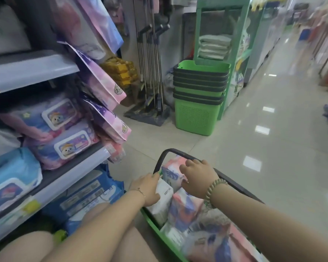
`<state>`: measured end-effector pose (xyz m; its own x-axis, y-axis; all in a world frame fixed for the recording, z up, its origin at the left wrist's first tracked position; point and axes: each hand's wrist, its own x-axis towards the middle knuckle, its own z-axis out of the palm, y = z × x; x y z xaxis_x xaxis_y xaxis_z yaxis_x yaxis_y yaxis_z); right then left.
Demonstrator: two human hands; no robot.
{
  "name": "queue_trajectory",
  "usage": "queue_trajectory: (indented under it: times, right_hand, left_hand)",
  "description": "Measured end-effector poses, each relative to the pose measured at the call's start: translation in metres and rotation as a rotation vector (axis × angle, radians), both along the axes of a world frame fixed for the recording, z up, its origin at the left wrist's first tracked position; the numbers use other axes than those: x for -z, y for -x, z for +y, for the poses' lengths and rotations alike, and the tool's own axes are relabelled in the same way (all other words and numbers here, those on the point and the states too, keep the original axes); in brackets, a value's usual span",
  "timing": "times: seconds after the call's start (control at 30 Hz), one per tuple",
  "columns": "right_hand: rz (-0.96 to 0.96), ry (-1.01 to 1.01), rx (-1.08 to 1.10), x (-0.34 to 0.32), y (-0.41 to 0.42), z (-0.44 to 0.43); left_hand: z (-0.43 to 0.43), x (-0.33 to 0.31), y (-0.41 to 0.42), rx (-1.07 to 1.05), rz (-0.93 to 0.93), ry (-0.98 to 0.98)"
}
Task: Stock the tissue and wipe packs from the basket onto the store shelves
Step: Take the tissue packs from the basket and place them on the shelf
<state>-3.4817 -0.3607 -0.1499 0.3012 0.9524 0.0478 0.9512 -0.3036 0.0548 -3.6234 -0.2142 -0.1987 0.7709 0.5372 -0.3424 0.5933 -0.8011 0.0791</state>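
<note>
A green basket with a dark handle stands on the floor at lower centre, packed with pink, blue and white tissue and wipe packs. My left hand grips a white pack at the basket's left side. My right hand rests on a pink-and-blue pack near the handle, its fingers curled over the pack's top. The store shelves rise on the left, holding purple wipe packs with white lids and a blue pack.
Pink-purple packs hang off the shelf end. A stack of green baskets stands ahead on the tiled floor, beside mops and a green rack. My bare knees fill the lower left.
</note>
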Motion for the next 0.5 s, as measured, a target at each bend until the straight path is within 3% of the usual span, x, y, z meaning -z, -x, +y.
queue_trajectory:
  times: [0.13, 0.33, 0.5]
  right_hand:
    - [0.043, 0.06, -0.004, 0.021, 0.005, -0.001]
    - [0.088, 0.114, 0.012, 0.04, 0.01, 0.0]
    - [0.115, 0.127, 0.029, 0.046, 0.009, -0.001]
  left_hand:
    - [-0.001, 0.029, 0.001, -0.126, -0.003, 0.061]
    - [-0.015, 0.048, -0.004, -0.185, -0.01, -0.031]
    - [-0.015, 0.051, -0.01, -0.307, 0.003, 0.095]
